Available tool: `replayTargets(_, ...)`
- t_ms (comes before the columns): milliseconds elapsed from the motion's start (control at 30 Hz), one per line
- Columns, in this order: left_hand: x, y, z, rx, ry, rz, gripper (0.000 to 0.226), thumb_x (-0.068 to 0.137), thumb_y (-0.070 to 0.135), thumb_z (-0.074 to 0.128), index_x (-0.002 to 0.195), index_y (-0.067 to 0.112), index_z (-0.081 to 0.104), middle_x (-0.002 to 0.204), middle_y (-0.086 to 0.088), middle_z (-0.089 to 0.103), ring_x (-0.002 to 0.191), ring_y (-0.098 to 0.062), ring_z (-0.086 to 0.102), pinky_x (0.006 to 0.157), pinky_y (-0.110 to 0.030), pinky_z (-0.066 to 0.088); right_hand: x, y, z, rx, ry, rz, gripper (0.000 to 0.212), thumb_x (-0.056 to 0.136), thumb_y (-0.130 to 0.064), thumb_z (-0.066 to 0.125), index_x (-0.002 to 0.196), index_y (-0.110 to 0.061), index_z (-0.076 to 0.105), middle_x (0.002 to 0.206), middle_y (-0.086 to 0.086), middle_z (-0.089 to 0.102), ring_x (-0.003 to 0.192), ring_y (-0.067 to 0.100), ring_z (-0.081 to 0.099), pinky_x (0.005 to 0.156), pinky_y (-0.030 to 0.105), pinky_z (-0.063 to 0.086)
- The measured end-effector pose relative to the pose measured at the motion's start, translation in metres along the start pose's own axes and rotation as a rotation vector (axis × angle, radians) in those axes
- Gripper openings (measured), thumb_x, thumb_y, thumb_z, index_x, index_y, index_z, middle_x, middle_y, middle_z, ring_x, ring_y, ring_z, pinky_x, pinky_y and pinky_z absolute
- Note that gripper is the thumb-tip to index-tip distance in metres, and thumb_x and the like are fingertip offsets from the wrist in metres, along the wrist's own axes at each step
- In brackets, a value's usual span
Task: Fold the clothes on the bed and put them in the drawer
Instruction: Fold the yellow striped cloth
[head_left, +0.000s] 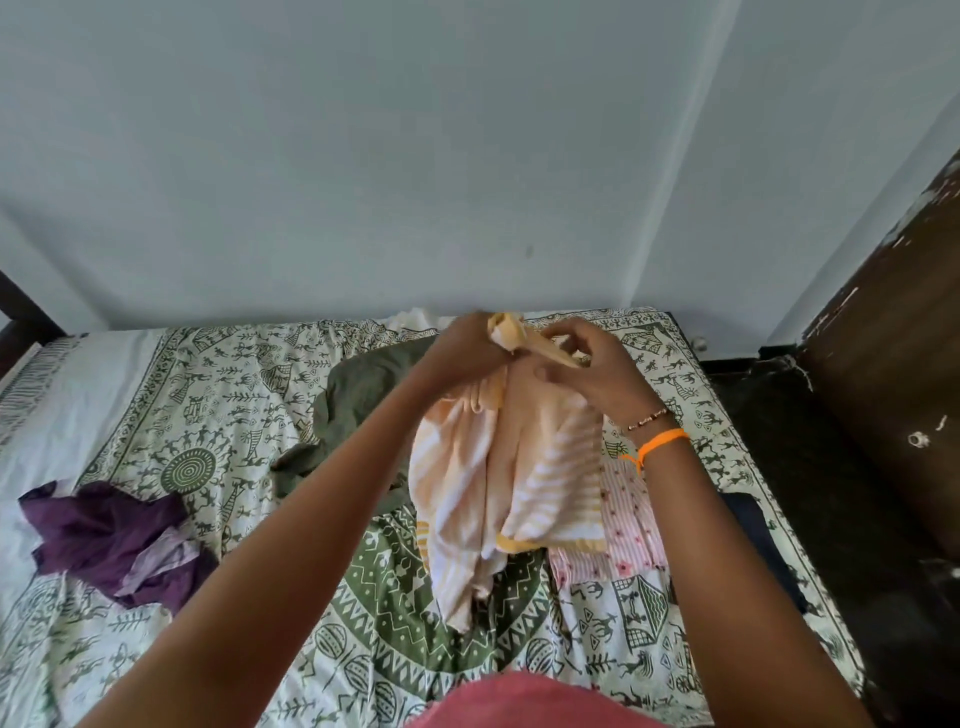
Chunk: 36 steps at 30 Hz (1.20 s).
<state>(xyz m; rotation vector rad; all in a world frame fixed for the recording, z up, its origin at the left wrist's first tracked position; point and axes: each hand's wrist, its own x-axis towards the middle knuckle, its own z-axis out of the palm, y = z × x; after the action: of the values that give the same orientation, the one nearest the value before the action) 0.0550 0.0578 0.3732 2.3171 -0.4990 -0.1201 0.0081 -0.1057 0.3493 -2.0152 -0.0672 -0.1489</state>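
A yellow-and-white striped garment (498, 488) hangs bunched above the bed (218, 415). My left hand (462, 348) grips its top edge, and my right hand (597, 374) pinches the same edge just to the right. An olive green garment (358, 400) lies crumpled on the bed behind it. A purple garment (104, 540) lies at the left. A pink striped floral garment (634, 514) lies flat under my right wrist, and something dark blue (753, 525) lies past it. The drawer is not in view.
The bed wears a white sheet printed with green figures and a large green mandala (395, 623). A white cloth (415, 319) sits at the far edge by the wall. Dark wooden furniture (893, 364) stands at the right beside a dark floor.
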Motion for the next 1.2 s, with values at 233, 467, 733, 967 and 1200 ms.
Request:
replayTargets(233,0.027,0.012,-0.034,-0.245,0.264,-0.128,0.034,0.075,0.026,0.065,0.106,0.010,0.066,0.107,-0.013,0.068,0.104,-0.026,0.062,0.090,-0.038,0.048,-0.039,0.073,0.001,-0.189,-0.128,0.468,0.023,0.079,-0.012,0.073,0.098,-0.002,0.067,0.096,0.017,0.068,0.089,0.027,0.064,0.082,0.036,0.052)
replayTargets(467,0.057,-0.002,-0.014,-0.523,0.292,-0.284,0.057,0.067,0.027,0.080,0.114,0.019,0.047,0.116,-0.004,0.042,0.098,-0.016,0.049,0.089,-0.028,0.046,-0.050,0.095,0.018,-0.243,-0.066,0.580,0.053,0.090,-0.026,0.060,0.051,-0.015,0.025,0.050,0.000,0.022,0.046,0.014,0.022,0.048,0.027,0.014)
replayTargets(733,-0.032,-0.112,0.083,-0.960,0.266,-0.906,0.031,0.084,0.005,0.062,0.113,-0.006,0.057,0.086,-0.014,0.056,0.067,-0.020,0.053,0.056,-0.025,0.044,-0.049,0.087,0.058,0.399,-0.039,0.831,0.013,0.088,0.004,0.054,0.080,-0.006,0.059,0.049,0.000,0.059,0.042,0.011,0.057,0.033,0.013,0.039)
replayTargets(967,-0.089,-0.110,0.121,-1.020,0.265,-0.907,0.008,0.084,0.003,0.064,0.076,0.005,0.063,0.072,-0.009,0.060,0.071,-0.021,0.057,0.063,-0.029,0.049,-0.060,0.078,0.107,0.368,-0.131,0.831,0.015,0.083,0.003,0.061,0.096,-0.004,0.063,0.084,0.010,0.058,0.077,0.021,0.056,0.066,0.030,0.047)
replayTargets(1200,-0.108,-0.099,0.119,-1.095,0.295,-0.861,0.014,0.091,0.010,0.059,0.079,0.004,0.064,0.072,-0.011,0.065,0.063,-0.017,0.065,0.052,-0.024,0.052,-0.063,0.076,0.120,0.491,-0.018,0.836,0.023,0.087,0.001,0.054,0.107,0.014,0.056,0.082,0.012,0.052,0.062,0.017,0.049,0.056,0.025,0.040)
